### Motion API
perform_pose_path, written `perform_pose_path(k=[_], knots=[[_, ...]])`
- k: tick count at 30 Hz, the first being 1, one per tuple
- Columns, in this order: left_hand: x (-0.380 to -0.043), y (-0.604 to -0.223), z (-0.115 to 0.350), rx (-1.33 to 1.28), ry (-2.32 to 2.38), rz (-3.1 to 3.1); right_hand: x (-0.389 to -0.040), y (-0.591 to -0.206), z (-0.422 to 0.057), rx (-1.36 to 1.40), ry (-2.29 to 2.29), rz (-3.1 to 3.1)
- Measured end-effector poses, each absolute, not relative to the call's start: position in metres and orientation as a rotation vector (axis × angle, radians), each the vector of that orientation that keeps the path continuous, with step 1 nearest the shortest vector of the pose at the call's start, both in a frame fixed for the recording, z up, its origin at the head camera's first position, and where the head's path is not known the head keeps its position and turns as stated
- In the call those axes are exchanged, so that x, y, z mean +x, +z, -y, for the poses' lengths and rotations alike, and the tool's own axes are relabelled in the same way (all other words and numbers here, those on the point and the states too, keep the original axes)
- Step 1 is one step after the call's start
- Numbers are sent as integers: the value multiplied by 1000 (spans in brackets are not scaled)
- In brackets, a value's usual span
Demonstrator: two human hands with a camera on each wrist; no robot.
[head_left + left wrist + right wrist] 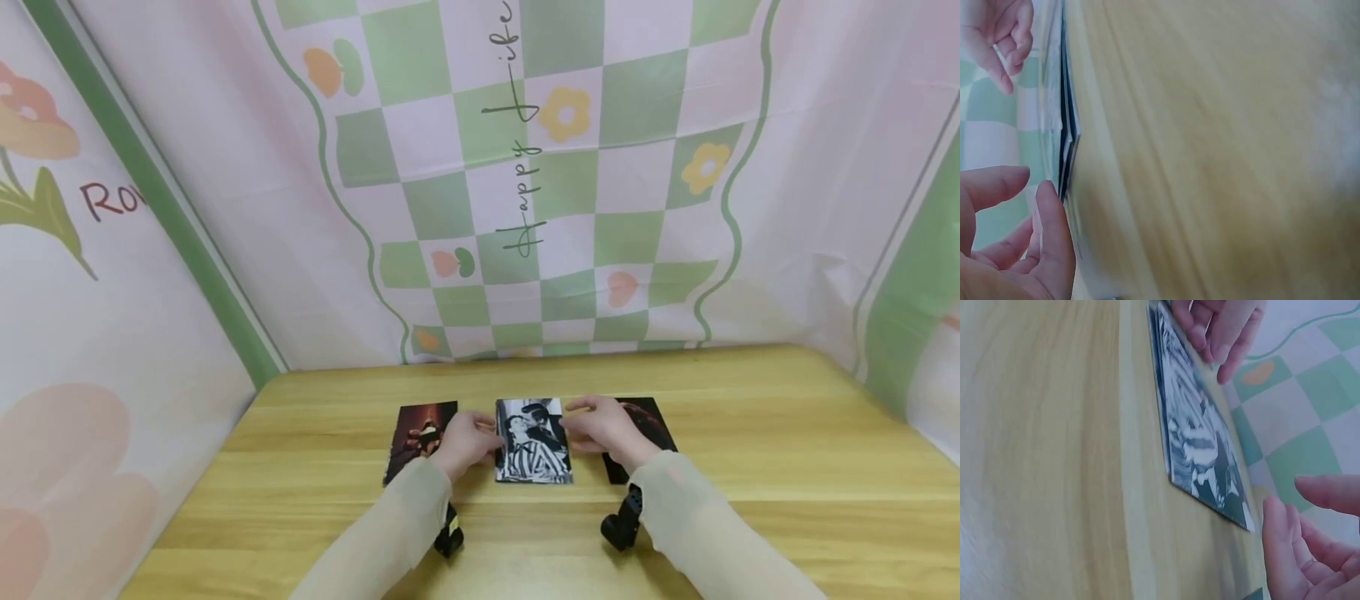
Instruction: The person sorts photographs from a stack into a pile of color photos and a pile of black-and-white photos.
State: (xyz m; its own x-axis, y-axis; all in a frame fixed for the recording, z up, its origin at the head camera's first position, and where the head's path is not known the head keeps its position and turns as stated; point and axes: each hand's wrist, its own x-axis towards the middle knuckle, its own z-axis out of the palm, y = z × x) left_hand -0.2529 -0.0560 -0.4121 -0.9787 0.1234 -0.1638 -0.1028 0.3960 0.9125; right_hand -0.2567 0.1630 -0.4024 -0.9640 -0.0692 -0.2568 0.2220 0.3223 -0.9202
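Observation:
In the middle of the wooden table lies a small stack of photo cards; the top black-and-white card (534, 454) shows two people, one in stripes. The layered edges of the stack (1163, 394) show in the right wrist view. My left hand (467, 443) is at the stack's left edge, thumb and fingers parted and slightly bent. Beside its right edge is my right hand (600, 427), fingers loose, with a gap to the card in the right wrist view. A dark red photo card (411, 429) lies partly under my left hand, and a dark photo card (651, 417) behind my right.
The wooden table (337, 525) ends at the back against a hanging cloth (570, 183) with green and white checks. Another printed cloth (112, 333) hangs along the left. Black wrist devices (621, 527) hang below both sleeves near the tabletop.

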Motion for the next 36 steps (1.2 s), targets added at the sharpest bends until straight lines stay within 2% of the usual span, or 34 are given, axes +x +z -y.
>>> perform_pose_path(k=[14,27,36], knots=[[-243,-405,69,-7,1716,-2381,-241,-402,-149,101,-1945,-2158],[-222,-402,103,66,1682,-2438,-231,-399,-124,29,-2011,-2029],[-214,-399,126,-13,1791,-2437,-228,-398,-108,28,-2058,-1963]])
